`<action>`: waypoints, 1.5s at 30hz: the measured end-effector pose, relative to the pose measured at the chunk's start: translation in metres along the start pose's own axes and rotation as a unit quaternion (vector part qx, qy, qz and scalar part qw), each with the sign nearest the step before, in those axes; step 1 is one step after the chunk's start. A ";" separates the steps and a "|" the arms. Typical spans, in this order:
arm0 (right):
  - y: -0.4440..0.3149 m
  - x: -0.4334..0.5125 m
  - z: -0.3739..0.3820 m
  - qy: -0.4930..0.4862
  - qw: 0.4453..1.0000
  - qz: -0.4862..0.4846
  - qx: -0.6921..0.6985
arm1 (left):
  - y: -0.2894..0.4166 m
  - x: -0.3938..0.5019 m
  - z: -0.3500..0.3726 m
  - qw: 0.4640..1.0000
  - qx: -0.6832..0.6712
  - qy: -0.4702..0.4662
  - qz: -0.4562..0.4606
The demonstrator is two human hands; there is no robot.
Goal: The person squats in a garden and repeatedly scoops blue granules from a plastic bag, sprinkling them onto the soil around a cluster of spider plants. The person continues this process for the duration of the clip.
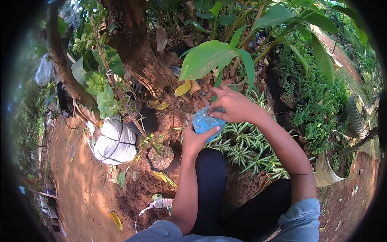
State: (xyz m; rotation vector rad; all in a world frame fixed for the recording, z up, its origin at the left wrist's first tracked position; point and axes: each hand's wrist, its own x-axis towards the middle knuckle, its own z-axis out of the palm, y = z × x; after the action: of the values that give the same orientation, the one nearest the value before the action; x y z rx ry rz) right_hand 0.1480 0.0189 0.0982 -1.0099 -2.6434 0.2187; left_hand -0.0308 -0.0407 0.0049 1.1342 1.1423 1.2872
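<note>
A clear plastic bag of small blue granules [206, 121] is held up in front of me. My left hand [196, 137] grips it from below, with the thumb pressed across its near side. At the bag's mouth is my right hand [226, 104], its thumb and some fingers bent at the opening; whether they pinch granules or the plastic cannot be told. Striped spider plants [246, 145] grow just beyond my knees, below and right of the bag. A black planting bag filled with soil [161, 157] stands left of my left forearm.
A tree trunk [151, 66] rises ahead, and a broad green leaf [208, 57] overhangs near my right hand. At the left sits a white sack tied with black cord [116, 142]. Pale planters [326, 169] and small leafy plants [317, 112] are at the right. A torn wrapper [161, 203] lies on the ground.
</note>
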 end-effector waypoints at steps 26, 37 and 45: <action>-0.020 0.015 0.023 0.072 0.996 0.031 0.041 | 0.005 -0.004 -0.008 0.997 -0.035 0.061 0.010; -0.013 0.022 0.033 0.107 0.985 -0.006 0.136 | 0.005 -0.004 -0.015 0.997 -0.031 0.065 0.000; -0.012 0.021 0.027 0.061 0.982 0.070 0.164 | 0.006 -0.005 -0.015 0.998 -0.033 0.061 0.007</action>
State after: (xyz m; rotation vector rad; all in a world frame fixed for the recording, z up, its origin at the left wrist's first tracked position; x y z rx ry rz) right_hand 0.1170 0.0230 0.0805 -1.0566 -2.3270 0.5834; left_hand -0.0467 -0.0462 0.0093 1.0294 1.1732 1.4107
